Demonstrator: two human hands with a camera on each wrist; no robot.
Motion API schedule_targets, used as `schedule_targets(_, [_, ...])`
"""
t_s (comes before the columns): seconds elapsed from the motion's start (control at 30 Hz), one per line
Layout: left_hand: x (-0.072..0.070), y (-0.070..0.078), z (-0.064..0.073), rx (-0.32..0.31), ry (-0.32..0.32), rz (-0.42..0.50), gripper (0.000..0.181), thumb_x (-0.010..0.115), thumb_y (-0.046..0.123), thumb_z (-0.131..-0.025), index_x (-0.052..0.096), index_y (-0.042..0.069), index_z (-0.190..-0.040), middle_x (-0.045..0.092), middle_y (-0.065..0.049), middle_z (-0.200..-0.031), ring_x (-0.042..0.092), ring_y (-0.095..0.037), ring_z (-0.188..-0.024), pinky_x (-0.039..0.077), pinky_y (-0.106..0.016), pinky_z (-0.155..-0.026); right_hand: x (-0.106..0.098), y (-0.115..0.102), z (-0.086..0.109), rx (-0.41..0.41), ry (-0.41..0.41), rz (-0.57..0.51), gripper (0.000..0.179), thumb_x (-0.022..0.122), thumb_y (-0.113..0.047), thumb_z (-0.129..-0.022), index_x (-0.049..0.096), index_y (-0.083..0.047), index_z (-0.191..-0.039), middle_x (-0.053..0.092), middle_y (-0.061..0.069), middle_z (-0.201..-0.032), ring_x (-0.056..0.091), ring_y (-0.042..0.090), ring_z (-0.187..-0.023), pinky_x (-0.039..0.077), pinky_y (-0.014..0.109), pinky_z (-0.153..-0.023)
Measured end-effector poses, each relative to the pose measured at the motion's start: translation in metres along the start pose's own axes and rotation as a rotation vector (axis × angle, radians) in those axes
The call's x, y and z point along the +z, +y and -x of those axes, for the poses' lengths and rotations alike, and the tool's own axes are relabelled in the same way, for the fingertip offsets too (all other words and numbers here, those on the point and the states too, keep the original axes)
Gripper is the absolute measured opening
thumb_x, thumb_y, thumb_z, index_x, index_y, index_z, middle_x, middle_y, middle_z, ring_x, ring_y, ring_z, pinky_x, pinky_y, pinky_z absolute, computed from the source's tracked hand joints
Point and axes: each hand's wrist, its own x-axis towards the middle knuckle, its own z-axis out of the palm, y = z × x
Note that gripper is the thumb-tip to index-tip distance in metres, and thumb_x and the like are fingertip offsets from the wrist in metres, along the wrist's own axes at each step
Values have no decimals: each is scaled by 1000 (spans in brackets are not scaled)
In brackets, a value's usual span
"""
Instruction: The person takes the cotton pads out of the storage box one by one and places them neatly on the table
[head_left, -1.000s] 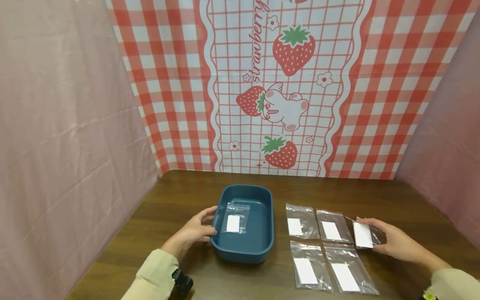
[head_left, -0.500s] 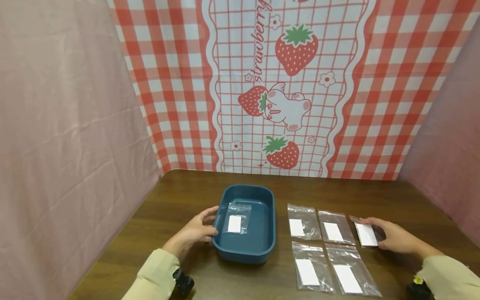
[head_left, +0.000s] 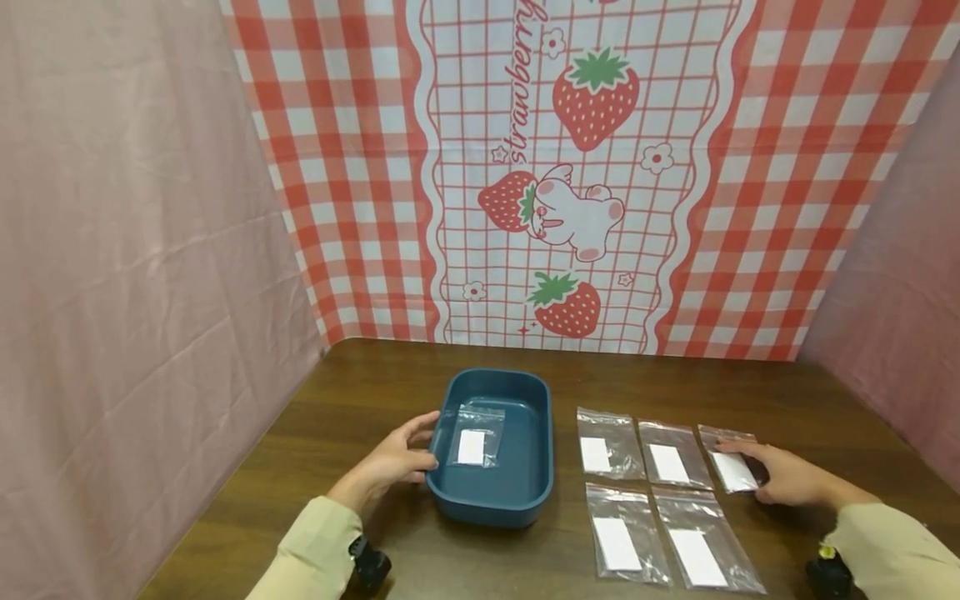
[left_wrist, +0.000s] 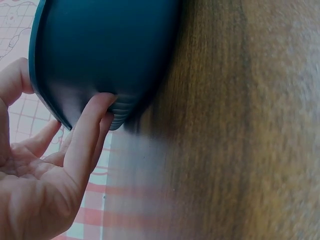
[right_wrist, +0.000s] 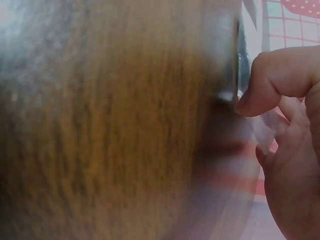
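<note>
My left hand [head_left: 393, 457] grips the left side of a dark blue rectangular bin [head_left: 491, 506], thumb and fingers at its rim. In the left wrist view, fingers lie against the outer wall of the bin [left_wrist: 110, 45]. Inside rests a clear zip bag [head_left: 471, 447] with a white card. At the right, my right hand [head_left: 795, 477] holds another zip bag [head_left: 733, 473] with a white card by its right side, low over the table. The right wrist view has the thumb of my right hand [right_wrist: 285, 95] at the bag's edge, the bag mostly hidden.
Several more zip bags with white cards lie between bin and right hand: two in the back row [head_left: 609, 450] and two in front [head_left: 626, 542]. The brown wooden table [head_left: 360, 375] ends at a strawberry-print checked cloth [head_left: 360, 208]. Pink cloth [head_left: 150, 292] hangs at the sides.
My right hand has lowered the zip bag to lie flatter, lined up beside the back row. The left hand and the bin have stayed in place.
</note>
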Motion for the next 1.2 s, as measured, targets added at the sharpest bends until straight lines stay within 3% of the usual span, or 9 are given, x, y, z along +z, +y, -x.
schedule_targets(0.2, [0,0,0,-3,0,12,76,62,-6,-75,33,9,-143,40,-27,-133,60,-30,-91,53,-41,-68,-2,-3,5,-51,63,-55,79,70,1,-57,49,-11,-132,40,-16,-134,20,-13,-118,38,18,-80])
schedule_targets(0.4, [-1,-1,-1,10,-4,15,75,62,-6,-75,33,8,-143,40,-28,-133,60,-30,-91,53,-41,-69,-1,-21,4,-112,115,-244,77,66,7,-66,42,-5,-138,38,-13,-141,17,-17,-122,18,4,-89])
schedule_targets(0.53, [-1,-1,-2,14,-9,15,75,62,-5,-75,33,8,-143,40,-28,-133,60,-30,-92,53,-41,-69,1,-35,3,-118,175,-278,69,69,5,-72,42,2,-136,39,-16,-139,26,-12,-122,26,10,-92])
schedule_targets(0.63, [0,-1,-2,-2,-4,13,75,62,-5,-76,33,9,-143,40,-27,-134,60,-30,-91,53,-41,-70,3,-46,1,-63,229,-294,63,72,0,-75,44,6,-131,43,-20,-132,35,-9,-117,34,10,-86])
schedule_targets(0.73, [0,0,-1,-16,2,8,75,63,-4,-76,33,10,-143,40,-27,-134,60,-29,-92,53,-41,-70,7,-57,-2,30,277,-294,60,73,-8,-78,46,5,-130,45,-21,-126,36,-11,-114,32,7,-85])
schedule_targets(0.93, [0,1,0,-24,12,7,75,63,-5,-76,34,10,-143,40,-27,-134,60,-29,-92,53,-42,-70,15,-82,-11,146,373,-278,54,72,-13,-80,50,5,-126,53,8,-123,34,-14,-110,27,3,-85])
schedule_targets(1.07, [-1,0,-1,-13,3,15,76,63,-5,-75,33,10,-144,39,-27,-135,60,-30,-92,53,-42,-70,20,-96,-18,216,390,-297,53,71,-16,-81,51,4,-126,49,23,-127,43,2,-115,27,1,-84])
schedule_targets(1.13, [-1,-2,-2,-3,-2,19,76,62,-6,-75,33,9,-144,39,-27,-135,59,-30,-92,52,-41,-69,21,-103,-22,250,381,-319,54,70,-19,-83,49,3,-128,46,26,-130,45,22,-120,27,1,-83])
schedule_targets(1.2, [-1,-2,-3,1,-2,18,76,62,-6,-75,33,9,-144,39,-27,-134,59,-30,-92,52,-41,-69,23,-111,-26,283,371,-342,54,68,-21,-85,48,3,-129,44,27,-132,41,39,-121,34,10,-91])
